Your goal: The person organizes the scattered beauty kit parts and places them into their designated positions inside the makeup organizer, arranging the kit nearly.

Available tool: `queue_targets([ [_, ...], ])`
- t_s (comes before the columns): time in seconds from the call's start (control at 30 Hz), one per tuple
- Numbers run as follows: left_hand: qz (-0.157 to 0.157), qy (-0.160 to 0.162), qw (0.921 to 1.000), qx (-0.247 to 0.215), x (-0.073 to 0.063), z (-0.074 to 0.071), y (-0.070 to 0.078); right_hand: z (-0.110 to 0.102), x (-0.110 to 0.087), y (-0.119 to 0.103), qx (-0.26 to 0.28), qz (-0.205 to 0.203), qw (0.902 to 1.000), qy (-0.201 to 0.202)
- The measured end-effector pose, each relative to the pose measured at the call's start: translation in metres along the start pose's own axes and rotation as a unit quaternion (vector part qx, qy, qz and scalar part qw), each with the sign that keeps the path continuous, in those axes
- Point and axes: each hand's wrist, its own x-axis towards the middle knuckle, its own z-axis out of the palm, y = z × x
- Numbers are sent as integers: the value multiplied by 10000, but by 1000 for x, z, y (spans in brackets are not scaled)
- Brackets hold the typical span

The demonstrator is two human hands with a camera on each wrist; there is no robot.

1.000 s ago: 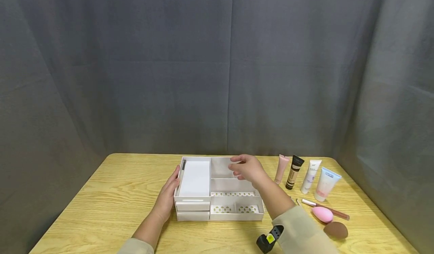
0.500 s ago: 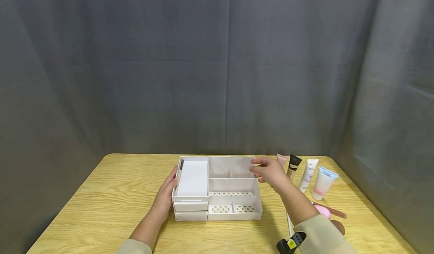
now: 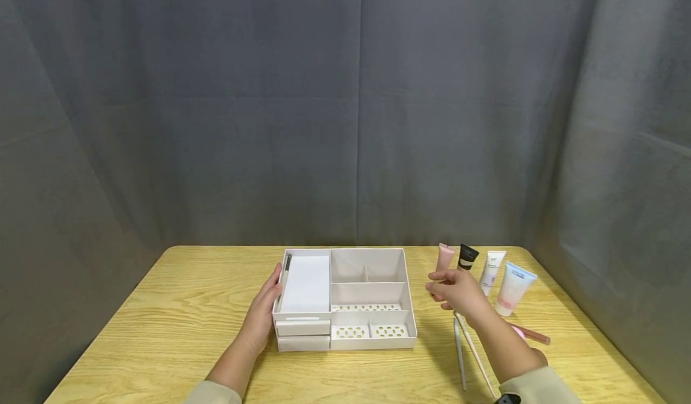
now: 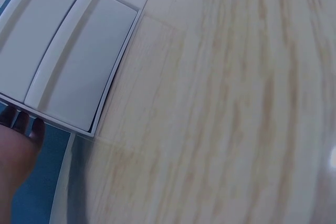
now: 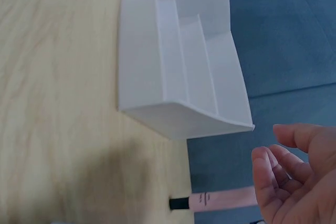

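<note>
A white desktop organizer [image 3: 372, 344] has two drawers [image 3: 302, 328] at its front left and several open compartments on its right. A thin brush with a dark tip [image 3: 285, 281] lies along its left top slot. My left hand [image 3: 261, 314] rests against the organizer's left side, fingers extended along the wall; in the left wrist view its fingertips [image 4: 37, 128] meet the edge. To the right of the organizer, my right hand [image 3: 461, 293] hovers with loosely bent fingers and holds nothing. Nearest to it is a pink tube [image 3: 445, 257], partly hidden behind the fingers.
Farther right stand a black-topped tube [image 3: 467, 254], a white tube [image 3: 492, 271] and a blue-and-pink tube [image 3: 515, 287]. Two thin pale sticks [image 3: 460, 356] lie near the right forearm. A brown slim tube [image 3: 533, 334] and a pink makeup sponge [image 3: 518, 331] are partly covered by the arm.
My right hand has moved right, from over the back compartments to beside the pink tube. The left hand stays on the organizer's side. The thin sticks have come into view.
</note>
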Motion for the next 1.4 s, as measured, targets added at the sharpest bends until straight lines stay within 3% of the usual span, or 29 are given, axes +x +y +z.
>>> queue_targets([
  [0.4, -52, -20, 10000, -14, 0, 0, -2, -8, -15, 29, -51, 303, 9995, 66],
  [1.0, -106, -50, 9999, -66, 1, 0, -3, -1, -29, 73, -281, 634, 9976, 75],
  [1.4, -123, -21, 9999, 33, 2, 0, -3, 2, -33, 83, -386, 643, 9969, 244],
])
